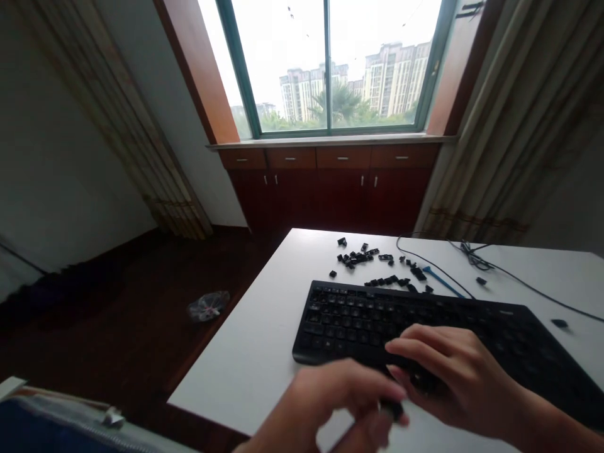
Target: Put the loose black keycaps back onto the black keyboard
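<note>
A black keyboard (349, 321) lies slantwise on the white table, and several of its key positions look bare of caps. My left hand (330, 396) is in front of the keyboard's near edge, blurred by motion, its thumb and fingertips pinching a small black keycap (391, 409). Over the middle of the keyboard rests my right hand (455, 371), fingers stretched to the left and thumb apart from them. It touches the keys and shows nothing in its grasp. What lies under its palm is hidden.
Loose black keycaps (361, 257) are scattered behind the keyboard, with a blue plastic tool (441, 280) beside them. A thin black cable (509, 272) runs across the right back. Single keycaps lie at right. A clear plastic bag (207, 307) sits left of the white table (255, 340).
</note>
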